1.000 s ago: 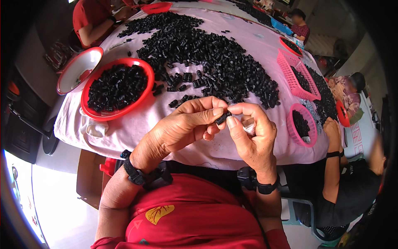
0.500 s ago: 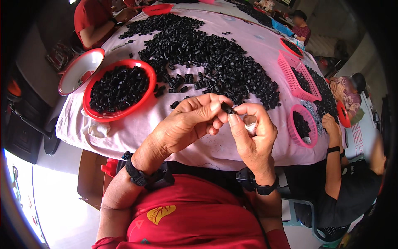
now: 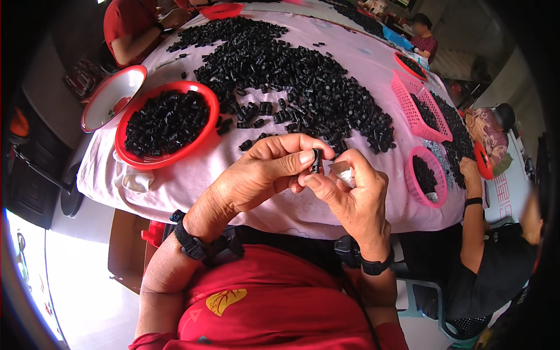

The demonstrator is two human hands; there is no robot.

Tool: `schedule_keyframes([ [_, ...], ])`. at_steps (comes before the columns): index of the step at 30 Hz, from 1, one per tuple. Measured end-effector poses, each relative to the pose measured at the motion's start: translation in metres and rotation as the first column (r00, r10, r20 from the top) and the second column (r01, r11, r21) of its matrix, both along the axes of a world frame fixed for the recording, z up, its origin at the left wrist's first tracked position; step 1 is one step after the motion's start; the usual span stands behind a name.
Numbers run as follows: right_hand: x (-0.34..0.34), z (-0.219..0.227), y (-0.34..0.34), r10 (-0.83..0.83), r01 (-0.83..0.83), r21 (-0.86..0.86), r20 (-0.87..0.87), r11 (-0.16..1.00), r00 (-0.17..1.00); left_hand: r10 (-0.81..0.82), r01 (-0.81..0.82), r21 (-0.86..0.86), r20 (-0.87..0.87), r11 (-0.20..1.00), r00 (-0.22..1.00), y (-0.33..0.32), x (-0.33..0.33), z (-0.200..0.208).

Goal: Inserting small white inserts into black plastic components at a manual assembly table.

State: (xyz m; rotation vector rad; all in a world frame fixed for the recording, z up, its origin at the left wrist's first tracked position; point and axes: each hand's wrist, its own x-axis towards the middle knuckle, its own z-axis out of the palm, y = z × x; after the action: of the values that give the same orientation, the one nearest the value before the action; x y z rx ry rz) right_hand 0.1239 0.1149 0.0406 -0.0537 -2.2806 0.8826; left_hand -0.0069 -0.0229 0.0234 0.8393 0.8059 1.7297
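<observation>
Here we are at the bench, draped in pink cloth, and a great heap of black pieces sprawls across its middle! Toward the near left corner we've got a red basin loaded with more, a white bowl beside it at the left edge. Over by the right edge, we spot an oblong pink basket, then a round one nearer us. Our right hand curls around a small silvery-white object, thumb just below our left hand, which pinches one black piece nearly upright, above the bench, between heap and near edge!
</observation>
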Motion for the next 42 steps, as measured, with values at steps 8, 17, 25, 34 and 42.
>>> schedule_keyframes([
  [8, -0.003, -0.004, 0.002, -0.013, 0.013, 0.075, 0.004, 0.997, 1.0, -0.002, 0.002, -0.032, -0.018, 0.999, 1.0, 0.002, 0.005, 0.004],
  [17, -0.003, -0.005, 0.003, -0.072, 0.067, 0.157, 0.031, 0.985, 0.997, 0.005, -0.004, -0.049, 0.022, 0.999, 1.0, 0.003, 0.006, -0.001],
  [25, -0.003, -0.004, 0.003, -0.054, 0.051, 0.154, 0.01, 0.987, 0.999, -0.025, 0.026, -0.022, 0.044, 0.999, 0.999, 0.005, 0.003, -0.004],
  [34, -0.004, -0.006, 0.004, -0.058, 0.067, 0.224, -0.046, 0.972, 0.997, -0.005, 0.007, -0.04, 0.041, 0.999, 0.999, 0.005, 0.004, -0.005],
  [42, -0.004, -0.004, 0.004, -0.057, 0.066, 0.24, -0.043, 0.969, 0.997, -0.002, 0.004, -0.052, 0.028, 0.999, 1.0, 0.005, 0.005, -0.002],
])
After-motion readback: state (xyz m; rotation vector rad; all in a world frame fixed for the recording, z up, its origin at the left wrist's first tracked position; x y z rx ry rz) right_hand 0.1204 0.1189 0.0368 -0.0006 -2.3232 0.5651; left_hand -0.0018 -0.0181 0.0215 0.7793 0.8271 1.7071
